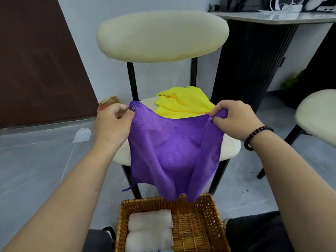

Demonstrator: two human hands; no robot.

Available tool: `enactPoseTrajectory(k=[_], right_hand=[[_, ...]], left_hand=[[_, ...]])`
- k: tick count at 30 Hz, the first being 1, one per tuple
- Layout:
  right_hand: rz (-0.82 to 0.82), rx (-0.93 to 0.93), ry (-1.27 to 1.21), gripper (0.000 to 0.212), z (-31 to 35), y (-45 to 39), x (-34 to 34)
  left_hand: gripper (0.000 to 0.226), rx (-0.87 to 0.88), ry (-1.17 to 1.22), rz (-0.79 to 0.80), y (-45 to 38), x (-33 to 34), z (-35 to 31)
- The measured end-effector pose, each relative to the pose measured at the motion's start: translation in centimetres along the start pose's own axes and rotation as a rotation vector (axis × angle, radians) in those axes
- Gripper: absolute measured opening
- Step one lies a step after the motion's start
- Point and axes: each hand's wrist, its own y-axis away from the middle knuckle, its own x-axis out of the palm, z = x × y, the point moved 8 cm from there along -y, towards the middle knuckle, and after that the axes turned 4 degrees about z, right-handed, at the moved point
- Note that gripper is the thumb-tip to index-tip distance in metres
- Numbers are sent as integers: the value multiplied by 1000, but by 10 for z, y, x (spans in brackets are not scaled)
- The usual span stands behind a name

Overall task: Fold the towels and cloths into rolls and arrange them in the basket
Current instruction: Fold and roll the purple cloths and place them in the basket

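Two white rolled towels [150, 228] are lying side by side in the left part of the wicker basket [198, 226]. Above it, the purple cloth [174, 151] is hanging spread out, its lower edge dipping over the basket's far rim. The left hand [113, 122] and right hand [234, 119] are each pinching an upper corner. A yellow cloth [183, 104] is lying crumpled on the chair seat [231, 146] behind.

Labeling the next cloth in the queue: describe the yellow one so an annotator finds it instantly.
Start at the cream chair facing the person. The yellow cloth lies crumpled on its seat, behind the purple cloth both hands hold up. It is the only yellow item, unrolled, unlike the white rolls in the basket.
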Motion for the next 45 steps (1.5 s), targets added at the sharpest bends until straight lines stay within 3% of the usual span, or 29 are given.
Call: enactPoseTrajectory(k=[2,3,7,12,14,16,18,20,24,27,32,36,41,43,45], right_hand=[[-62,38,155,14,-10,-10,-9],[-49,78,223,17,-17,-15,-10],[242,306,476,22,-51,-18,15],[458,389,387,20,-57,-11,45],[505,406,304,20,-55,-12,54],[568,410,251,21,-53,-12,63],[630,399,260,21,-52,-9,68],[682,373,299,27,-51,-6,68],[772,286,439,33,-50,0,67],[808,274,361,23,-50,8,70],[903,318,279,16,-49,32,63],[835,311,233,14,-47,51,55],[533,164,188,19,-34,47,32],[491,133,130,17,-32,48,25],[463,114,92,19,-31,51,20]], left_hand=[[13,40,-282,-93,-12,-12,3],[15,27,-313,-114,-18,-16,9],[15,-2,-244,-171,-40,-8,21],[22,220,-454,-244,-83,36,-41],[23,372,-349,-123,-103,76,-72],[28,432,-216,153,-113,129,-82],[55,347,-211,513,-103,185,-62],[79,261,-327,711,-85,215,-29],[75,313,-397,696,-53,194,17],[65,394,-449,679,-18,157,39],[76,364,-845,857,35,122,75],[82,382,-841,756,59,104,63],[87,604,-567,541,130,100,16],[82,633,-635,476,138,105,13],[63,723,-778,403,137,107,10]])
